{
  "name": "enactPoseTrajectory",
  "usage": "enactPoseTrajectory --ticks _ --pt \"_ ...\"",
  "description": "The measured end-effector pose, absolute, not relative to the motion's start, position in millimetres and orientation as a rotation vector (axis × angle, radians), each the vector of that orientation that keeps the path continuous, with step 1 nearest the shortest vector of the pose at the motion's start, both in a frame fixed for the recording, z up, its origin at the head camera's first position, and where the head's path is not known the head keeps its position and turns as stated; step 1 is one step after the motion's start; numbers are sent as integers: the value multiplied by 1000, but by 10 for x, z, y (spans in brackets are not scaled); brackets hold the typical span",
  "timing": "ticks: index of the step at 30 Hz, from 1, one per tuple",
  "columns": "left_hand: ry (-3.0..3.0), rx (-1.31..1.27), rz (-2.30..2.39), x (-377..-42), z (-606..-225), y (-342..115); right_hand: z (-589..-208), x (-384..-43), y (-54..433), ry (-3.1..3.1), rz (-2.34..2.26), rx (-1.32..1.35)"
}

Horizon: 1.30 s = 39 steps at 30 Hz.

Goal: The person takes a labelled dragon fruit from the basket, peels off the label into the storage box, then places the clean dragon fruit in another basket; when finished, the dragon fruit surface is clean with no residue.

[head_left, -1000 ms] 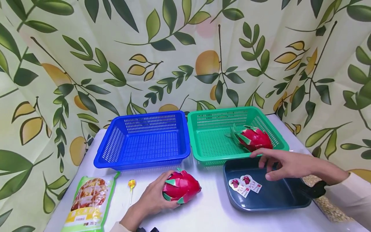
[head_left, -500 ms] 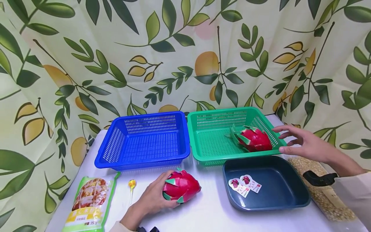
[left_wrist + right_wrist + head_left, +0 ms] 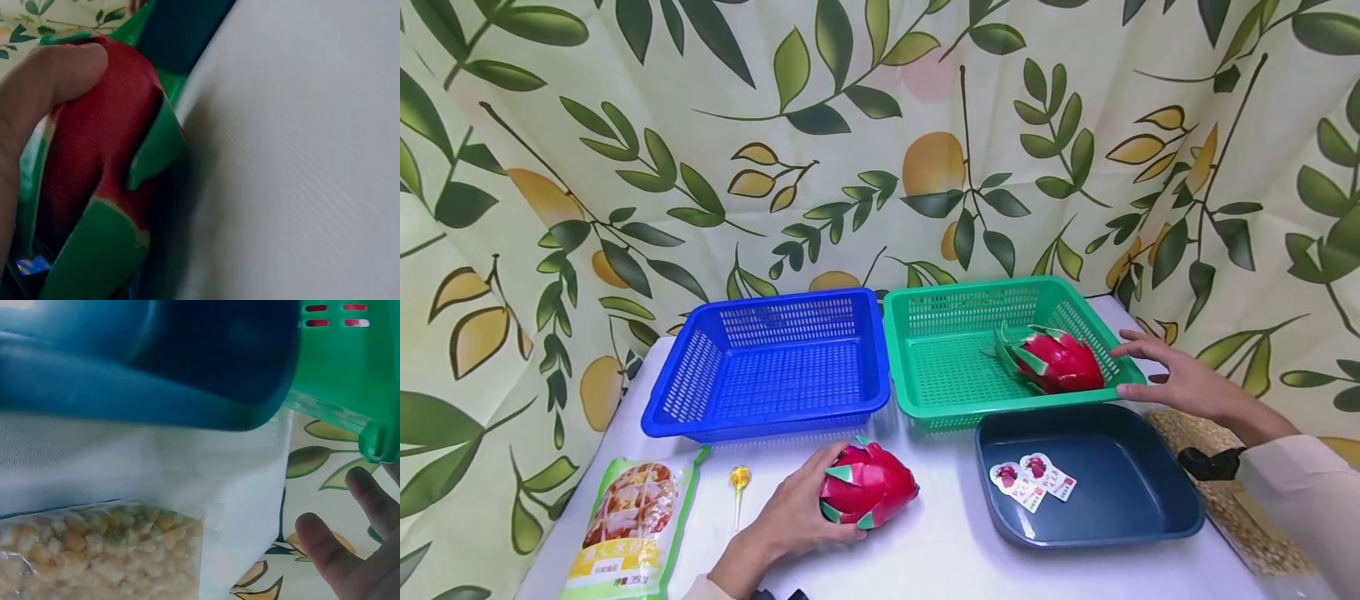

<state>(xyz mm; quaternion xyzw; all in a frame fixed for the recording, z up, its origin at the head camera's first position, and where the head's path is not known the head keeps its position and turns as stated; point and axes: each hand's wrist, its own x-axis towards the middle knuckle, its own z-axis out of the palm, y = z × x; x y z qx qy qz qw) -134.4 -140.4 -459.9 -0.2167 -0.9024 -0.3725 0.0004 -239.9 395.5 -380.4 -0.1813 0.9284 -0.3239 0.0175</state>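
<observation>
On the table in the head view, my left hand (image 3: pixel 801 504) grips a red dragon fruit (image 3: pixel 874 487) with green scales. The left wrist view shows the thumb pressed along the red skin of this dragon fruit (image 3: pixel 103 119). A second dragon fruit (image 3: pixel 1060 362) lies in the right part of the green basket (image 3: pixel 940 408). My right hand (image 3: pixel 1195 383) is at that basket's right front corner, its thumb and index fingertips overlapping the rim. In the right wrist view its fingers (image 3: pixel 319 544) are spread beside the corner of the green basket (image 3: pixel 350 375).
A blue basket (image 3: pixel 767 417) stands left of the green one. In front is a dark blue tray (image 3: pixel 1120 475) holding two dragon-fruit stickers (image 3: pixel 1033 479). A lollipop (image 3: pixel 740 479) and a food packet (image 3: pixel 628 525) lie at left. A bag of corn kernels (image 3: pixel 112 550) lies at right.
My right hand has moved from over the dark blue tray to the right and back, then slightly left onto the green basket's rim. My left hand and its dragon fruit have stayed put.
</observation>
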Motion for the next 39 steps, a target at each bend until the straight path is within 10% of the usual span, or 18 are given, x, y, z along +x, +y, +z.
enactPoseTrajectory --ticks 24,39 --pt "-2769 -1030 -930 -1952 -2947 -893 -3787 -2446 3872 2826 -855 -530" --pt "-3008 -1297 -1134 -2971 -3229 -31 -3798 -2482 3894 2741 -942 -539"
